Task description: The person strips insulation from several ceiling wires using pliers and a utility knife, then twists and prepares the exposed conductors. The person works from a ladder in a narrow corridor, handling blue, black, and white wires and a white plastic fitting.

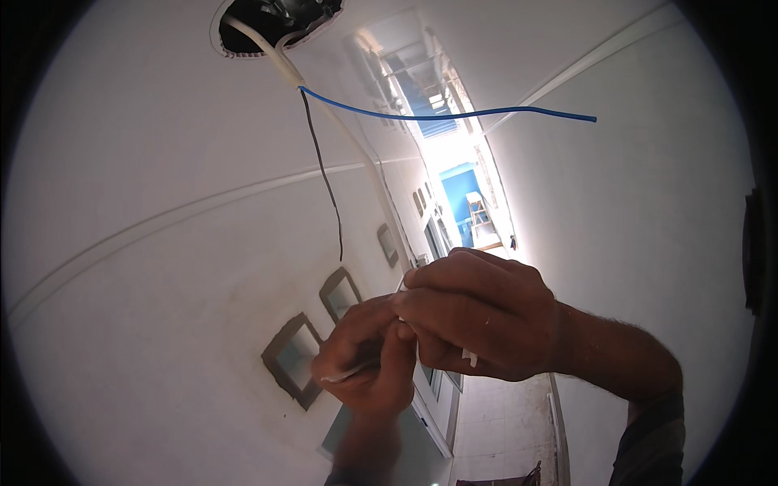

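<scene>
Two pale cables come down from a round hole (279, 24) in the ceiling. One white cable (382, 180) runs down to my hands. My left hand (365, 352) and my right hand (486, 316) meet, both closed around its lower end. The fingers hide the part they pinch. A thin white strip (350, 375) shows at my left hand, and a small white piece (470, 356) pokes out under my right fingers. Above them, a blue wire (454, 117) sticks out to the right from a cable sheath (279, 61), while a black wire (324, 170) dangles.
Square recesses (279, 356) with rough edges are cut in the left wall (186, 324). Beyond my hands stretches a narrow corridor with a tiled floor (502, 421). A stepladder (480, 215) stands at its bright far end, before a blue wall (458, 190).
</scene>
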### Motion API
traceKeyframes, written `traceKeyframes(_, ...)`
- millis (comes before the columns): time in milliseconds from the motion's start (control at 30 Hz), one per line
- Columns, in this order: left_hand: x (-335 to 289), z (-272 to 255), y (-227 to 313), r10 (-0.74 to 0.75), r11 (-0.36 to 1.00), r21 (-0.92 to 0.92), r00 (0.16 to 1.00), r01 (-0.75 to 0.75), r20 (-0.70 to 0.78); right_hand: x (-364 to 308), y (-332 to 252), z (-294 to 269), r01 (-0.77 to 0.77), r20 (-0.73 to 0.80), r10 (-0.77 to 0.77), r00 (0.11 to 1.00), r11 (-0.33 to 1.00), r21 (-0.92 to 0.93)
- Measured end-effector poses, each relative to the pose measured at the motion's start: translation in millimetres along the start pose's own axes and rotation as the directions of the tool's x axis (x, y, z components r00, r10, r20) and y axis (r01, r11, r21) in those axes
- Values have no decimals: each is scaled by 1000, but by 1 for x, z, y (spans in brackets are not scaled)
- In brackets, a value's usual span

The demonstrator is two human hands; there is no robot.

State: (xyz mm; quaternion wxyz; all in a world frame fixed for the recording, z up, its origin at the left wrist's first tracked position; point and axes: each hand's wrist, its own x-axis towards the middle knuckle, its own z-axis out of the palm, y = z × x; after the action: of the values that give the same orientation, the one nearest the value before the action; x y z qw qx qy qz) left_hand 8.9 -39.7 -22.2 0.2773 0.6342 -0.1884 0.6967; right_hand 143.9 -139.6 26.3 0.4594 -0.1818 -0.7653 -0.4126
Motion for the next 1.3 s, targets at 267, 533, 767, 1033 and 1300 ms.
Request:
traceKeyframes(267,-3,15,6,-55,998,-35,994,51,-99,-1,1,-6,77,58,-71,996,990,-117)
traceKeyframes(533,4,29,10,-35,998,-61,994,29,-99,-3,3,-19,110,84,-98,992,982,-154)
traceKeyframes(767,13,38,0,61,994,-94,997,-55,56,-15,-2,-42,48,121,-24,992,979,-200)
traceKeyframes(1033,14,41,-8,97,994,-63,974,-85,207,-27,6,-57,0,75,15,997,982,-190)
traceKeyframes(1300,26,33,-21,98,995,-2,940,-103,326,-30,8,-56,-60,66,75,995,978,-200)
